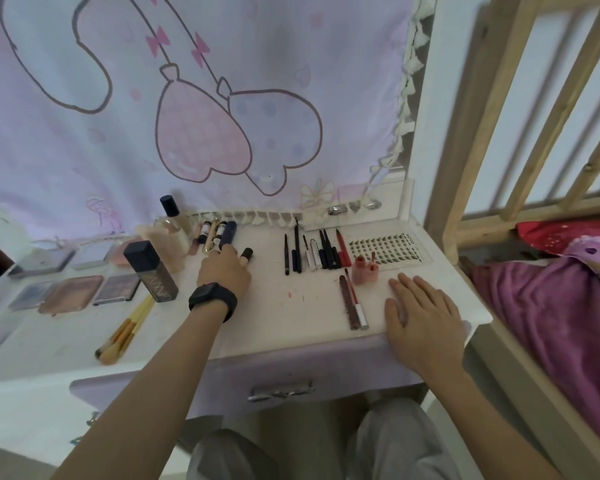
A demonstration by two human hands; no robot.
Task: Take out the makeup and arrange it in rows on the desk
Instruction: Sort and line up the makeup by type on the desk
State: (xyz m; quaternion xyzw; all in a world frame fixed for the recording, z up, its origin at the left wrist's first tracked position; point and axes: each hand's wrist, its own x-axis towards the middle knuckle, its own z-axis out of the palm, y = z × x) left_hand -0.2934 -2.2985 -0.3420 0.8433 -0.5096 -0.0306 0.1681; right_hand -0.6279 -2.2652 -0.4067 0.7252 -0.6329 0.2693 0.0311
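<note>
On the white desk (278,317), my left hand (224,271), a black watch on its wrist, grips a small black-capped tube (246,256) just in front of a cluster of tubes (219,235) at the back. My right hand (420,313) lies flat and open on the desk's front right. A row of dark pencils and liners (312,251) lies mid-desk, with a lash tray (385,249) to its right. Two pink lip pots (365,270) and a brown tube (354,303) sit near my right hand. Eyeshadow palettes (73,291) line the left.
A dark square bottle (151,271) and a clear bottle (174,220) stand left of my left hand. Brushes (125,332) lie at the front left. A drawer handle (281,391) sits below the desk edge. A wooden bed frame (520,140) with purple bedding stands to the right.
</note>
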